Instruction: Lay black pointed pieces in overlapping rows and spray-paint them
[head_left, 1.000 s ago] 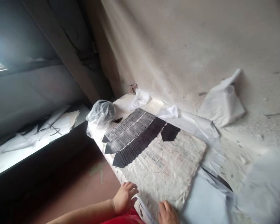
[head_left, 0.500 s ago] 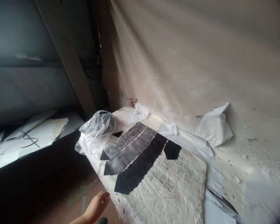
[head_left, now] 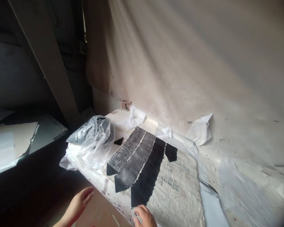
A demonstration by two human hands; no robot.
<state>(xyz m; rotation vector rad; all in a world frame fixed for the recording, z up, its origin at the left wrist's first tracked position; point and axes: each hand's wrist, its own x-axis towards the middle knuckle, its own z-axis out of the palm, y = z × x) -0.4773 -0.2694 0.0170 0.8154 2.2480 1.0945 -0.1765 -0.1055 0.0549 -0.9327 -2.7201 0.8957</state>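
Observation:
Three overlapping rows of dark pieces with zigzag edges and pointed ends lie side by side: a speckled grey row (head_left: 126, 149), a grey striped row (head_left: 139, 159) and a black row (head_left: 151, 170). One dark pointed piece (head_left: 171, 152) lies apart from them on the right. My right hand (head_left: 145, 216) is at the near end of the black row, fingers bent and thumb apart; a pale patch shows between them. Over the table's left edge, my left hand (head_left: 80, 201) hangs in the air, fingers loosely bent, with nothing visible in it.
Beneath the rows lies a worn, cloth-covered board (head_left: 180, 189) on a white-covered table (head_left: 97, 186). A clear plastic bag (head_left: 97, 132) with dark contents sits at the far left, near a black scrap (head_left: 119, 141). Beige cloth (head_left: 168, 63) hangs behind. Pale sheets (head_left: 11, 145) lie on another surface.
My right hand has come into view at the bottom, by the black row. My left hand has moved left in the picture. The view has turned right.

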